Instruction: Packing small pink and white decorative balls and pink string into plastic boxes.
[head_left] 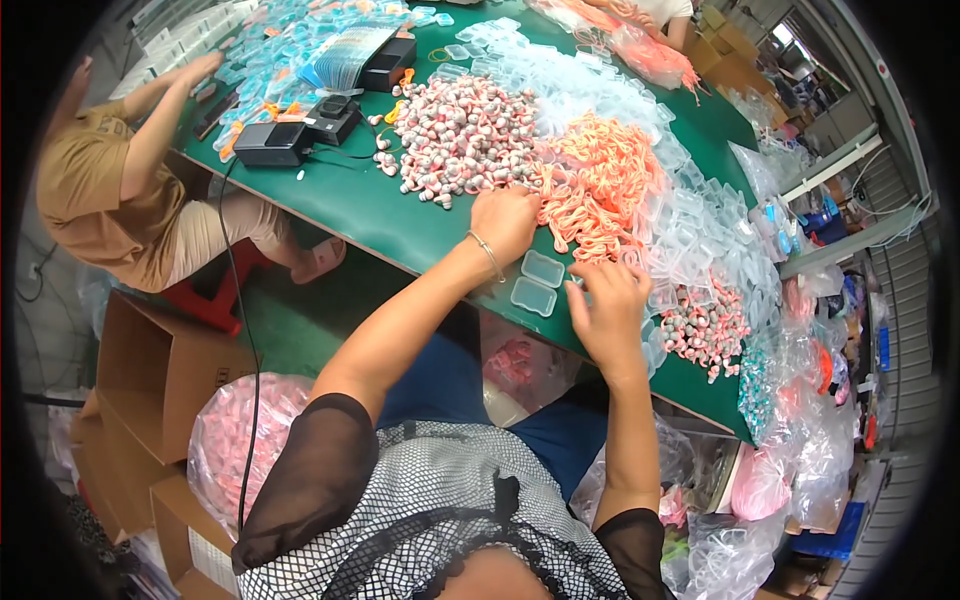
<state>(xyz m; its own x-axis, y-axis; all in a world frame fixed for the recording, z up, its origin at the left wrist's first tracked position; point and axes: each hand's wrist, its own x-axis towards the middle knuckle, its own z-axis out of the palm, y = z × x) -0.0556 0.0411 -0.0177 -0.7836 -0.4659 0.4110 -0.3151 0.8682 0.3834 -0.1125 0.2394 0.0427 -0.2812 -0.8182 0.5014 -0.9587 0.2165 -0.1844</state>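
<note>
My left hand (505,225) is closed, its fingertips curled down at the near edge of a heap of small grey-and-pink earplugs (465,135). What those fingers hold, if anything, is hidden. To its right my right hand (610,305) has thumb and fingers apart, fingertips at the near edge of a pile of orange looped cords (600,180). Between my hands an opened clear plastic case (534,297) lies flat on the green table (390,225), its two halves side by side.
Clear plastic cases (700,220) spread along the right and far side, with a smaller earplug heap (705,325) near my right arm. Black boxes (272,145) stand at left, one trailing a cable. A co-worker (125,185) sits at left; cardboard boxes (150,370) and filled bags surround me.
</note>
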